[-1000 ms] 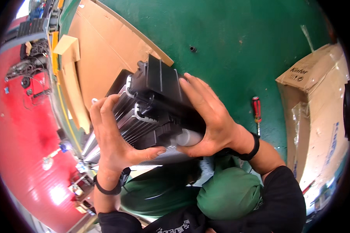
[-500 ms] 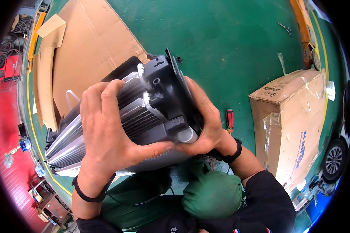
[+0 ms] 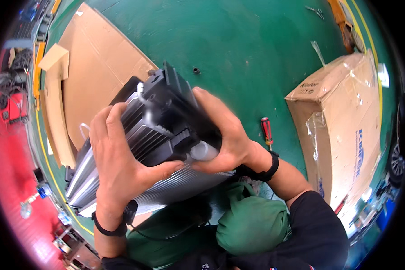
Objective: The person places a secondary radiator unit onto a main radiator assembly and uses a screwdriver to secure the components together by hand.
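Note:
A car radiator assembly (image 3: 184,185), with silver finned cores and a black plastic end tank, slants across my lap from lower left to upper middle. My left hand (image 3: 117,155) grips it from the left, fingers over the far edge and thumb along the near side. On the right, my right hand (image 3: 227,135) wraps the black end tank, its thumb close to a whitish round pipe end (image 3: 204,151). The two thumb tips nearly meet below the tank. Silver pipe fittings (image 3: 152,114) show between my hands, blurred. The undersides of the grip are hidden.
Flattened cardboard (image 3: 105,49) lies on the green floor beyond the radiator. A large taped carton (image 3: 333,130) stands at right, with a red-handled screwdriver (image 3: 267,129) left of it. Scissors (image 3: 315,11) and a small black round part (image 3: 196,70) lie farther off.
The radiator's tank end and both my hands have shifted slightly left together. My grip stays much the same. The whole view has also turned a little.

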`<state>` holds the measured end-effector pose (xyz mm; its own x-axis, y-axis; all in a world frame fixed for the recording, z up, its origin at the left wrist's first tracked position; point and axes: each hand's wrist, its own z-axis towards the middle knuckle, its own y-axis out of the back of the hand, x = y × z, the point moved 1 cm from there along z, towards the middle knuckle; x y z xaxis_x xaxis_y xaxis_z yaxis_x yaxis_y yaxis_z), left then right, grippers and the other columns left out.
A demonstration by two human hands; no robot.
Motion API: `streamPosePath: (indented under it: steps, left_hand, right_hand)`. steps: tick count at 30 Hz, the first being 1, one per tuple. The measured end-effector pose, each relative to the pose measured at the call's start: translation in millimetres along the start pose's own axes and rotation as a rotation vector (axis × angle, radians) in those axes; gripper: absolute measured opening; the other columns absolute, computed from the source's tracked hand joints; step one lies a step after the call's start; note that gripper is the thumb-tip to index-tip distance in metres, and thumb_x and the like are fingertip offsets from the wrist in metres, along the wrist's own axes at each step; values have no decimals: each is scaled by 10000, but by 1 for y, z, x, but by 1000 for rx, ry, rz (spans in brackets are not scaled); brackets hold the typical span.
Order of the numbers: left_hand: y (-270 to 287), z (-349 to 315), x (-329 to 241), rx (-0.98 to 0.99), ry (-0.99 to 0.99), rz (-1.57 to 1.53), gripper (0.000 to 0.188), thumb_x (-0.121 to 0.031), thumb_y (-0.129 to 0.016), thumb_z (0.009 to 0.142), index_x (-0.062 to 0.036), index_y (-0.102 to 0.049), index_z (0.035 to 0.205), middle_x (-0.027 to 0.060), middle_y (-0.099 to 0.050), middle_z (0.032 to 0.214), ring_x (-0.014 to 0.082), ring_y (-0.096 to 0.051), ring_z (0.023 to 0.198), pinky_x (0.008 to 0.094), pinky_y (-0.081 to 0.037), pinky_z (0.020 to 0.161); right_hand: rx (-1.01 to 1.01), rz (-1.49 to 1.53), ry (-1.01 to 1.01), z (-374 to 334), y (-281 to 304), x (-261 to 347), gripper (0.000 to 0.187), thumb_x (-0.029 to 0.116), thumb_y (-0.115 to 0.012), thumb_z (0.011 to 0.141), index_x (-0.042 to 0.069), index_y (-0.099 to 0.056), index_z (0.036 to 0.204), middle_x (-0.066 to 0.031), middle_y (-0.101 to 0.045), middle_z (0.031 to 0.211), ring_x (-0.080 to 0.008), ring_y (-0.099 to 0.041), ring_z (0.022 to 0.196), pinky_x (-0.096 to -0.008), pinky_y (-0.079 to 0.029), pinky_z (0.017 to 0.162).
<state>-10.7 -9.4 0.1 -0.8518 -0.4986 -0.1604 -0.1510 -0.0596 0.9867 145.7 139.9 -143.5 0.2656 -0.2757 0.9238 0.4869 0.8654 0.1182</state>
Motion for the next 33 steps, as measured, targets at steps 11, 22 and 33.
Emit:
streamPosePath:
  steps: [11, 22, 33]
  left_hand:
    - [-8, -2, 8, 49, 0, -84, 1282, -751, -886, 501, 65, -440, 1383, 218, -466, 1296, 387, -503, 1244, 480, -442, 1050]
    - [-6, -3, 10, 85, 15, -43, 1356, -797, -876, 465, 65, -421, 1408, 202, -450, 1306, 361, -480, 1260, 479, -418, 1074]
    - [-5, 0, 11, 123, 34, -28, 1367, -798, -870, 473, 74, -419, 1424, 198, -441, 1335, 358, -470, 1281, 478, -404, 1093]
  right_hand:
    - [-92, -40, 22, -3, 2, 1, 1131, 337, -874, 603, -77, -367, 1525, -419, -475, 1391, -572, -491, 1291, -553, -389, 1139]
    - [-121, -15, -9, -6, -1, -6, 1113, 370, -849, 616, -76, -378, 1521, -453, -466, 1373, -596, -502, 1261, -578, -387, 1126]
    - [-138, -2, -9, -3, -3, -6, 1109, 375, -859, 608, -86, -394, 1503, -446, -474, 1360, -593, -508, 1245, -583, -405, 1101]
